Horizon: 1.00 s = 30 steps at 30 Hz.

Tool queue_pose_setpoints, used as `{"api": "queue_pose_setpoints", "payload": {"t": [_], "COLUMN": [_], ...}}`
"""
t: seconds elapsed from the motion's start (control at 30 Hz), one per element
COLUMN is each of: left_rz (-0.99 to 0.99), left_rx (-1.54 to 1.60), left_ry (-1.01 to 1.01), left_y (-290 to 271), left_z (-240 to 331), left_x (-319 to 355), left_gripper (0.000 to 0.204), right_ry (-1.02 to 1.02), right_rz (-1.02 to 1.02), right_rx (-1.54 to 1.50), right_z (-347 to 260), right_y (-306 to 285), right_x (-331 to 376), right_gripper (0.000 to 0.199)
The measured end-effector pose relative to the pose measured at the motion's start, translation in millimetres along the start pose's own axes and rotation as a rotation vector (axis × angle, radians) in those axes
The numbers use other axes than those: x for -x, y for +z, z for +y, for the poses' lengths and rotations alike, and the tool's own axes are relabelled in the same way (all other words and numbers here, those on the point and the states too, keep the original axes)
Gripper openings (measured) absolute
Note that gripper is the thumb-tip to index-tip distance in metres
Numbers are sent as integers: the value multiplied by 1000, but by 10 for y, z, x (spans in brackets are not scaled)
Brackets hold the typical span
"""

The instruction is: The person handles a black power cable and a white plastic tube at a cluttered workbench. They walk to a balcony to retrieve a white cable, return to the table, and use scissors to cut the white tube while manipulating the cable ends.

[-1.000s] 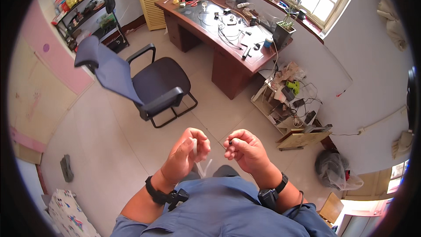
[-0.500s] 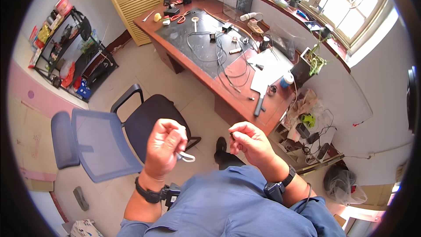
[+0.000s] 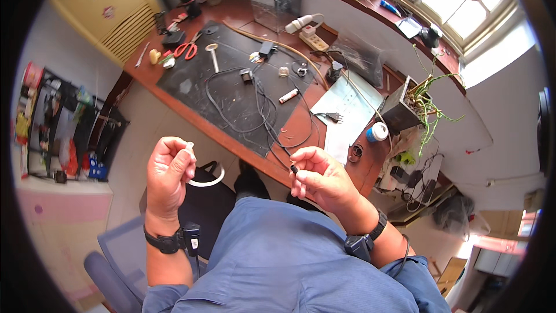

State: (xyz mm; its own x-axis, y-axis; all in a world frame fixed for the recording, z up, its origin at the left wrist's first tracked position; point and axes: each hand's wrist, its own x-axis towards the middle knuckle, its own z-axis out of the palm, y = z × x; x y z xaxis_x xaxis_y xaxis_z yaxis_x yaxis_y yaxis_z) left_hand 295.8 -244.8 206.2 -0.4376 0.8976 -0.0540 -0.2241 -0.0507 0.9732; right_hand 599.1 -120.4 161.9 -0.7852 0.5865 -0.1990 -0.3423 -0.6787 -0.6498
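My left hand (image 3: 168,168) is closed, pinching a white cord (image 3: 212,183) that loops out below the fingers. A pale tip of it shows above the thumb. At the desk's near edge, my right hand (image 3: 325,181) pinches a small black cylindrical piece (image 3: 294,169) between thumb and fingertips. Whether that piece joins the black cables (image 3: 268,110) behind it on the desk, I cannot tell. The hands are well apart, both in front of my body.
On the reddish desk (image 3: 223,133) lie a dark mat, red-handled scissors (image 3: 186,50), a power strip (image 3: 313,39), a plug (image 3: 332,117) on white paper and a white bottle (image 3: 377,132). A clear box (image 3: 275,4) and potted plant (image 3: 403,110) stand behind. An office chair (image 3: 119,255) is at left.
My view has come closer to the desk, and the chair now sits lower left. My left hand has moved left, and more of the white cord shows. The right hand still pinches the black piece.
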Motion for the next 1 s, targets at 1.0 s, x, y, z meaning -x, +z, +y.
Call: {"api": "queue_pose_setpoints", "payload": {"t": [1.0], "left_rz": [-910], "left_rx": [-1148], "left_ry": [495], "left_y": [-356], "left_z": [-1936], "left_x": [-3718], "left_gripper": [56], "right_ry": [-505], "right_rz": [733], "right_rx": [447], "right_z": [907], "right_y": [-826], "right_x": [-2285], "right_gripper": [14]}}
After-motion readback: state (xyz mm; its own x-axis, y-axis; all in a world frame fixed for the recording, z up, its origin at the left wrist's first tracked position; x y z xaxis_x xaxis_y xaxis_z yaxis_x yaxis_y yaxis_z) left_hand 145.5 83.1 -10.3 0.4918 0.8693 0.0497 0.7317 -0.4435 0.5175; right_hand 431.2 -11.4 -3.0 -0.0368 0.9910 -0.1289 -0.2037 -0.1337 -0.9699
